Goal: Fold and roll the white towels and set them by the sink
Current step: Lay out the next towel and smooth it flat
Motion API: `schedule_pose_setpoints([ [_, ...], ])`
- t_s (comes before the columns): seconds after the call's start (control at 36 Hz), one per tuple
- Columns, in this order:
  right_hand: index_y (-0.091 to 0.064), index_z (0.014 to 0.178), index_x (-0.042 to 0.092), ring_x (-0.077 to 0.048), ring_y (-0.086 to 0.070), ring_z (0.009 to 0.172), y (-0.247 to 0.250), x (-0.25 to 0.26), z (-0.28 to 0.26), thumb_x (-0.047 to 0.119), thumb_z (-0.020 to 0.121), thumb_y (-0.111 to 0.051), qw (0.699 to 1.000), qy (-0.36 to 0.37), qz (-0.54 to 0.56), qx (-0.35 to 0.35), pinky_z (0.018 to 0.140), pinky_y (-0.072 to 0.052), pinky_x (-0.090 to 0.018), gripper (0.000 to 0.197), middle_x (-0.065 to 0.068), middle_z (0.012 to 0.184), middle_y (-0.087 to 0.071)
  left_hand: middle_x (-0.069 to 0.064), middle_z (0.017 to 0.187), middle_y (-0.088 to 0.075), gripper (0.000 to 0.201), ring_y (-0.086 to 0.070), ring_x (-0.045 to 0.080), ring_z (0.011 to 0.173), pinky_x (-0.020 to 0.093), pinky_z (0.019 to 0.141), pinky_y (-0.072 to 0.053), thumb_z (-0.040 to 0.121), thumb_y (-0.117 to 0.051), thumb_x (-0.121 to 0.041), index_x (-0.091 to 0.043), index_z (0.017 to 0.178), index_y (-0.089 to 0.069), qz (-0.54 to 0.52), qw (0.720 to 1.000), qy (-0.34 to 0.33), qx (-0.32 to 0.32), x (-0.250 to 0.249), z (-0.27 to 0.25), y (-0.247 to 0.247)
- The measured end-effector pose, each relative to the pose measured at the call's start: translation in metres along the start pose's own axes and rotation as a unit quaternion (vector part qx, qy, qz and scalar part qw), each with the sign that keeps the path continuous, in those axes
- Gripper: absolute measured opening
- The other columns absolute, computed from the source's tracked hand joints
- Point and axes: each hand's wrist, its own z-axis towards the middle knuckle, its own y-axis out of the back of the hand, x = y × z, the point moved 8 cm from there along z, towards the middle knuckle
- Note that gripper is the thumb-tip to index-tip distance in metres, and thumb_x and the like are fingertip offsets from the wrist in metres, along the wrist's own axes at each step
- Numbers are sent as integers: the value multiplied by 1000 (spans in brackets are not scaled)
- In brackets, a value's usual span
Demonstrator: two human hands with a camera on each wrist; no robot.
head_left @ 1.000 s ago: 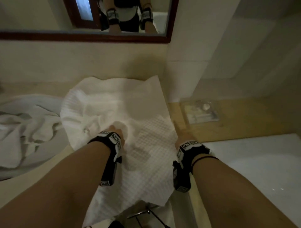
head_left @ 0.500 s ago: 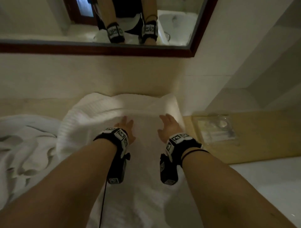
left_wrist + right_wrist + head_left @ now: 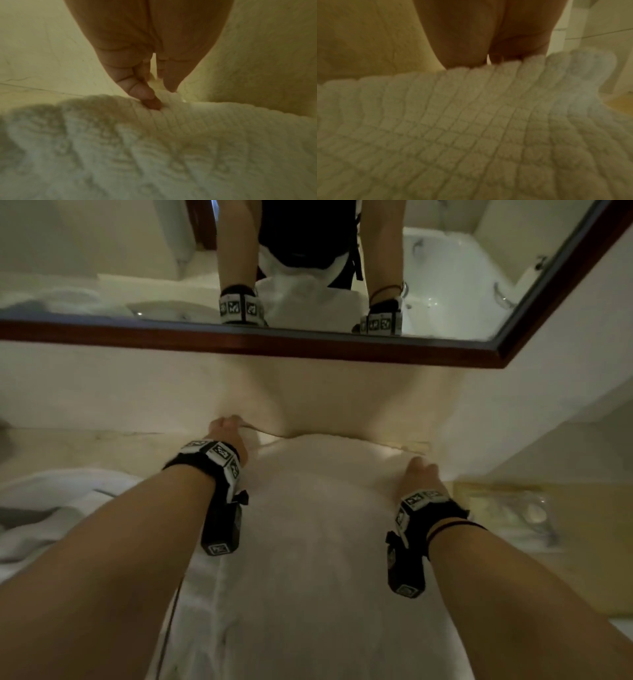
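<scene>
A white waffle-weave towel (image 3: 318, 542) lies spread on the counter and hangs over the near edge; its far part stands up against the wall. My left hand (image 3: 226, 426) is at the far left corner and pinches the towel's edge (image 3: 171, 108), thumb on top, fingertips (image 3: 169, 83) behind the fold. At the far right edge my right hand (image 3: 419, 470) curls over the fold. In the right wrist view the raised towel ridge (image 3: 471, 75) hides its fingers.
A second white towel (image 3: 51, 508) lies crumpled at the left. A clear plastic tray (image 3: 510, 511) sits on the wooden ledge at the right. The dark mirror frame (image 3: 274, 344) and the wall stand close behind the towel.
Both hands have moved from the middle of the towel to its far edge, spread apart, and taken hold of it. The far part now lies up against the wall.
</scene>
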Motion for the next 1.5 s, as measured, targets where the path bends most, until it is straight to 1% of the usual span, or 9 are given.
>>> schedule_pose_setpoints([
  [0.17,4,150,34,-28,-16,144,8,40,27,22,90,-56,993,60,105,17,112,-29,-44,86,1,158,5,7,139,-44,50,-46,29,125,33,101,-38,91,-57,-41,-23,136,-44,42,997,-38,46,-7,4,-15],
  [0.36,-36,130,15,-38,-51,114,9,36,26,20,86,-59,994,12,105,4,98,-45,-47,49,-15,129,-43,12,131,-51,37,-52,31,116,35,98,-41,94,-49,-24,-24,131,-46,84,996,-16,-32,17,-1,12],
  [0.58,-33,141,26,-28,-31,134,54,37,3,2,86,-49,923,99,286,-236,107,-33,-29,62,-7,152,-11,15,151,-3,77,-28,38,134,46,104,-39,89,-53,-10,-14,148,-4,60,988,106,-98,44,-11,49],
  [0.72,-4,149,33,-31,13,145,-4,40,0,50,91,-48,995,85,37,-45,118,-6,-48,74,-1,157,17,9,155,4,85,-12,33,141,43,116,-21,85,-61,-37,-24,149,-6,109,991,11,-70,25,-29,8],
  [0.94,19,148,32,-31,20,143,-66,3,-26,68,90,-29,995,48,-25,83,118,3,-48,84,0,154,28,5,151,34,104,23,39,140,60,113,0,73,-50,-76,-45,142,21,214,962,-26,166,35,-65,-105],
  [1.08,-11,150,11,-34,-11,143,-49,-19,-45,37,89,-61,995,7,-6,101,115,-19,-42,83,-16,156,-5,5,153,30,103,21,40,141,59,113,-3,71,-59,-72,-51,143,12,224,946,-57,227,20,-69,-99],
  [1.22,-33,137,-10,-29,-30,138,-28,-26,-49,11,100,-39,993,-28,12,112,101,-33,-28,43,-23,148,-30,2,157,15,77,12,33,144,51,118,-4,78,-42,-77,-57,142,-4,213,942,-88,243,2,-70,-103],
  [1.31,-6,149,16,-32,-12,143,-21,-11,-37,33,90,-54,997,4,16,70,113,-22,-38,78,-11,156,-5,4,157,15,83,9,36,144,51,117,-6,83,-35,-74,-43,147,8,217,951,-80,204,-6,-69,-103],
  [1.5,19,146,38,-38,24,140,-59,28,-30,72,87,-25,992,61,-13,108,114,2,-58,81,3,153,30,2,151,35,84,26,37,140,57,114,4,77,-5,-81,-39,144,23,191,963,-36,185,15,-40,-122],
])
